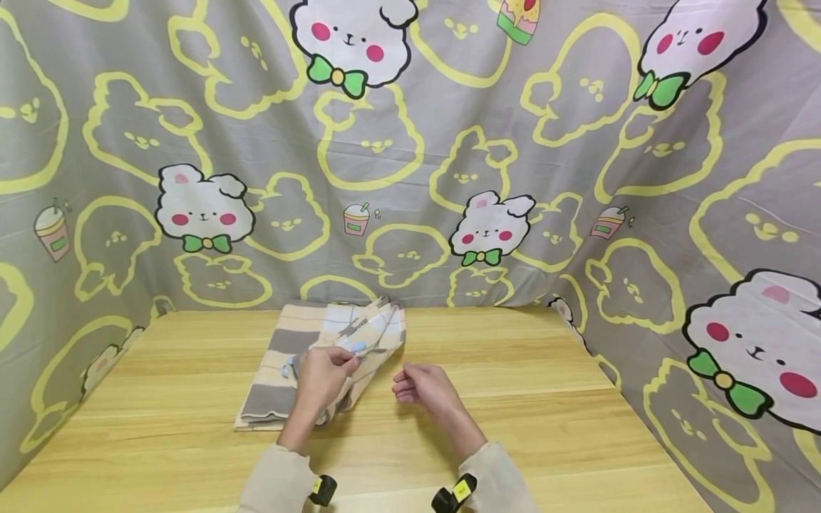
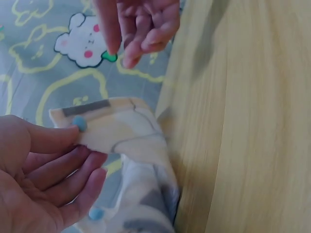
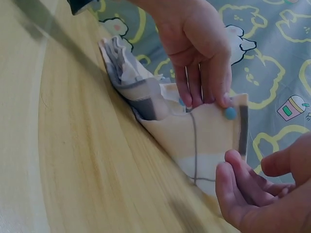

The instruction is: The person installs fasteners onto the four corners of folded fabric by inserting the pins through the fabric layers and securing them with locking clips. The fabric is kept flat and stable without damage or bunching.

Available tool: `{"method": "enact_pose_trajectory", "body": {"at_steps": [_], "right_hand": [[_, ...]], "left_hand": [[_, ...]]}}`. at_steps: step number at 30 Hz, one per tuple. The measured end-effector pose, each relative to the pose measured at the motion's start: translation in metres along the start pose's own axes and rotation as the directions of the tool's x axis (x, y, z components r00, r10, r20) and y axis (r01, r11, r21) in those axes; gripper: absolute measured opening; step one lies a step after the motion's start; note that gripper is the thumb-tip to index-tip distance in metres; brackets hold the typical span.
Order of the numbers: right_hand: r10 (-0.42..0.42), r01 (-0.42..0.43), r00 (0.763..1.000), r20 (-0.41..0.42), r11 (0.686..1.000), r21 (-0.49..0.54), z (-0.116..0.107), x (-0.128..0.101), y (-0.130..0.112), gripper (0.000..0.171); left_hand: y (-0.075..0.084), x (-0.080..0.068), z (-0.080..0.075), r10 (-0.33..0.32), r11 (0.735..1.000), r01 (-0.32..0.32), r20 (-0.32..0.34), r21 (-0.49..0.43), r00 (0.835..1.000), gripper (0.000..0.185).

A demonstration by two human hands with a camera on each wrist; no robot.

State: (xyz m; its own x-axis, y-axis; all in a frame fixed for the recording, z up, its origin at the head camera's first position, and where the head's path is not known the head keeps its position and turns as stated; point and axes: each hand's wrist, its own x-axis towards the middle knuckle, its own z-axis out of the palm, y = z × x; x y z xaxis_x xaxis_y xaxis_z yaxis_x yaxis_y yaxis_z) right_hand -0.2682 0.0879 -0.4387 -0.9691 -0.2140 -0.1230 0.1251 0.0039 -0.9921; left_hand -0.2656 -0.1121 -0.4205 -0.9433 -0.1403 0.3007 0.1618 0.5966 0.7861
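My left hand [image 1: 323,377] pinches the striped cloth's [image 1: 301,370] lifted corner at frame centre. My right hand [image 1: 423,388] waits just right of it, fingers loosely curled, holding nothing.

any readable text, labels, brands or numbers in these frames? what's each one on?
No text reads clearly in any view.
Yellow tags on the black wrist-worn cameras: dark marks, too small to read.
Grey cartoon-printed backdrop fabric: bears and drink cups only, no words.
Beige and grey checked cloth garment with blue buttons, pinched by the left hand: no visible label.
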Motion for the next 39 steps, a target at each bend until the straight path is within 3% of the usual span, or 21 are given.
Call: {"method": "enact_pose_trajectory", "body": {"at_steps": [3, 6, 12, 14, 18, 21, 27, 31, 33, 34, 36, 39], "right_hand": [[-0.024, 0.023, 0.999, -0.039, 0.999, -0.026, -0.002, 0.0, -0.001, 0.034], [-0.049, 0.044, 0.994, -0.093, 0.998, -0.052, -0.004, 0.0, -0.002, 0.031], [-0.113, 0.09, 0.985, -0.128, 0.981, -0.171, -0.008, -0.001, -0.005, 0.023], [-0.154, 0.114, 0.981, -0.122, 0.951, -0.287, -0.01, -0.001, -0.004, 0.018], [-0.236, 0.163, 0.969, -0.071, 0.829, -0.536, -0.011, -0.002, -0.001, 0.009], [-0.229, 0.164, 0.973, -0.026, 0.767, -0.62, -0.011, -0.003, 0.0, 0.008], [-0.191, 0.149, 0.982, 0.012, 0.722, -0.676, -0.008, -0.005, 0.003, 0.011], [-0.183, 0.14, 0.983, 0.007, 0.727, -0.672, -0.006, -0.005, 0.003, 0.011], [-0.176, 0.13, 0.984, 0.0, 0.729, -0.672, -0.006, -0.006, 0.003, 0.011], [-0.173, 0.126, 0.985, -0.003, 0.73, -0.671, -0.006, -0.006, 0.003, 0.011], [-0.166, 0.119, 0.986, -0.007, 0.731, -0.672, -0.006, -0.006, 0.004, 0.012], [-0.167, 0.123, 0.986, -0.001, 0.731, -0.672, -0.006, -0.006, 0.005, 0.012]], "left_hand": [[0.004, -0.003, 0.007, -0.013, 0.999, 0.017, 0.075, -0.051, 0.997, 0.006], [0.009, -0.009, 0.017, -0.006, 0.998, 0.018, 0.177, -0.066, 0.984, 0.007], [0.013, -0.022, 0.033, 0.107, 0.991, -0.126, 0.324, 0.039, 0.94, 0.01], [0.013, -0.025, 0.036, 0.131, 0.984, -0.166, 0.353, 0.07, 0.926, 0.009], [0.013, -0.029, 0.039, 0.13, 0.978, -0.183, 0.405, 0.095, 0.905, 0.009], [0.015, -0.03, 0.038, 0.122, 0.976, -0.188, 0.439, 0.111, 0.89, 0.007], [0.017, -0.031, 0.035, 0.131, 0.971, -0.208, 0.473, 0.114, 0.871, 0.003], [0.016, -0.029, 0.031, 0.133, 0.978, -0.195, 0.504, 0.072, 0.853, 0.005], [0.015, -0.025, 0.026, 0.118, 0.984, -0.169, 0.503, 0.056, 0.856, 0.007], [0.014, -0.024, 0.023, 0.107, 0.987, -0.152, 0.489, 0.052, 0.865, 0.007], [0.012, -0.019, 0.016, 0.077, 0.993, -0.109, 0.43, 0.05, 0.899, 0.008], [0.009, -0.01, 0.0, 0.039, 0.997, -0.056, 0.285, 0.053, 0.958, 0.007]]}}
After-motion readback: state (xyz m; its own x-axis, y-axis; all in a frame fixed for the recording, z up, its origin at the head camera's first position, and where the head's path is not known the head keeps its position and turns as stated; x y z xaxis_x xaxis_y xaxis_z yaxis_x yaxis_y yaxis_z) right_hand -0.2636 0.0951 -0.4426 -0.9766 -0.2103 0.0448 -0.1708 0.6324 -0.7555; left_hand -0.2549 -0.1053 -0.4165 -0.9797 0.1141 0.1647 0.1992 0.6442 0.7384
